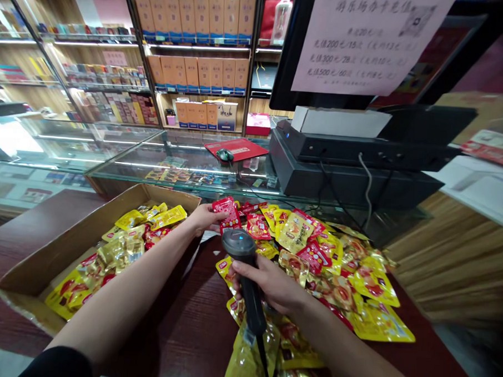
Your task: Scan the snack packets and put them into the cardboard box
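Your left hand (204,218) has a red snack packet (228,214). Your right hand (264,283) grips a barcode scanner (241,248) over loose packets (315,252).

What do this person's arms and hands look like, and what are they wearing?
The left forearm and right forearm are bare. The left hand and right hand wear no gloves, and no watch or bracelet shows. A black sleeve appears at the bottom edge of the view, on the left arm.
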Available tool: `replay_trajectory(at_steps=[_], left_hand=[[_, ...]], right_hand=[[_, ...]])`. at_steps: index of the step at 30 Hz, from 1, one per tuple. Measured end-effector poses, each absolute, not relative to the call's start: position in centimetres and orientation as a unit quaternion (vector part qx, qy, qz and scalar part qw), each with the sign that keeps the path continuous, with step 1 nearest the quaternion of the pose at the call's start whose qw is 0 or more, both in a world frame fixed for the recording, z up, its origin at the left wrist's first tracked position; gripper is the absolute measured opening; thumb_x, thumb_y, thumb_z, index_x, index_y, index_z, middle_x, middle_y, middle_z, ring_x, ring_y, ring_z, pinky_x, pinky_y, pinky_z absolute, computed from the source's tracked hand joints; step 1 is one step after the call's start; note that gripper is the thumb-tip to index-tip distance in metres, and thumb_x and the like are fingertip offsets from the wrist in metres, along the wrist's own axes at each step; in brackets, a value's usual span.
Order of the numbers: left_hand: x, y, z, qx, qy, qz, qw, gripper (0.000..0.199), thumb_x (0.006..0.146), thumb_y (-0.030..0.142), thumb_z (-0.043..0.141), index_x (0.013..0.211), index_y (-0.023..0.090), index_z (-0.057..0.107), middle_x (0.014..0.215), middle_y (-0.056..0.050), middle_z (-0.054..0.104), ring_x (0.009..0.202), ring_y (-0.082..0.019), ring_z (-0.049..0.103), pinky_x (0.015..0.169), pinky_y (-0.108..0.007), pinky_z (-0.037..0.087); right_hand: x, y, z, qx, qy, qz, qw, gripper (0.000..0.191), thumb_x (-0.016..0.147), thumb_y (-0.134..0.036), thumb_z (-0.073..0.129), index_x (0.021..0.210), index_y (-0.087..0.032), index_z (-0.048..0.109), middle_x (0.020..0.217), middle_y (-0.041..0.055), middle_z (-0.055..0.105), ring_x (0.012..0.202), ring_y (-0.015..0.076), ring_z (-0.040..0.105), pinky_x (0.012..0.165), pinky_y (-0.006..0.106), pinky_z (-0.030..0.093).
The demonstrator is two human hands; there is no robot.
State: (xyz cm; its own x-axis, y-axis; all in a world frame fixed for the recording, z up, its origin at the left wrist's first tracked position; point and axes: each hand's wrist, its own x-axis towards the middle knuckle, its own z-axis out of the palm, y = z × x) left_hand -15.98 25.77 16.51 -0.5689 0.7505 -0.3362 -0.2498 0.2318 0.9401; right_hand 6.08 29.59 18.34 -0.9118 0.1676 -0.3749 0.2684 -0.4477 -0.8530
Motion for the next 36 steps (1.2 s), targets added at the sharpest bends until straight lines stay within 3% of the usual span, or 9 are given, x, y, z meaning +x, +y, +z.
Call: replay_trajectory(at_steps=[22, 30, 36], left_hand=[[-16.25, 25.55, 16.57, 0.187, 0.661, 0.571, 0.45, 0.05, 0.051, 0.036, 0.087, 0.089, 0.011, 0.067, 0.082, -0.009, 0.071, 0.059, -0.014, 0.064, 0.048, -0.023, 0.052], [-15.96, 25.6, 16.58, 0.178, 0.672, 0.59, 0.411, 0.036, 0.052, 0.037, 0.085, 0.074, 0.012, 0.068, 0.069, -0.005, 0.07, 0.059, -0.015, 0.064, 0.052, -0.025, 0.053], [-16.15, 25.53, 16.84, 0.179, 0.662, 0.573, 0.449, 0.048, 0.048, 0.036, 0.087, 0.085, 0.012, 0.068, 0.08, -0.008, 0.071, 0.059, -0.014, 0.064, 0.05, -0.024, 0.052]], right_hand=[[6.21, 29.72, 18.36, 0.186, 0.54, -0.82, 0.03, 0.039, 0.073, -0.044, 0.073, 0.086, -0.015, 0.05, 0.065, 0.0002, 0.057, 0.057, 0.0115, 0.056, 0.06, 0.029, 0.048], [6.26, 29.82, 18.24, 0.182, 0.553, -0.813, 0.022, 0.035, 0.075, -0.042, 0.071, 0.085, -0.015, 0.051, 0.066, 0.0017, 0.059, 0.057, 0.012, 0.056, 0.06, 0.029, 0.047], [6.18, 29.91, 18.35, 0.19, 0.549, -0.813, 0.033, 0.039, 0.071, -0.044, 0.074, 0.087, -0.015, 0.053, 0.065, 0.0006, 0.059, 0.057, 0.0127, 0.057, 0.061, 0.03, 0.05]])
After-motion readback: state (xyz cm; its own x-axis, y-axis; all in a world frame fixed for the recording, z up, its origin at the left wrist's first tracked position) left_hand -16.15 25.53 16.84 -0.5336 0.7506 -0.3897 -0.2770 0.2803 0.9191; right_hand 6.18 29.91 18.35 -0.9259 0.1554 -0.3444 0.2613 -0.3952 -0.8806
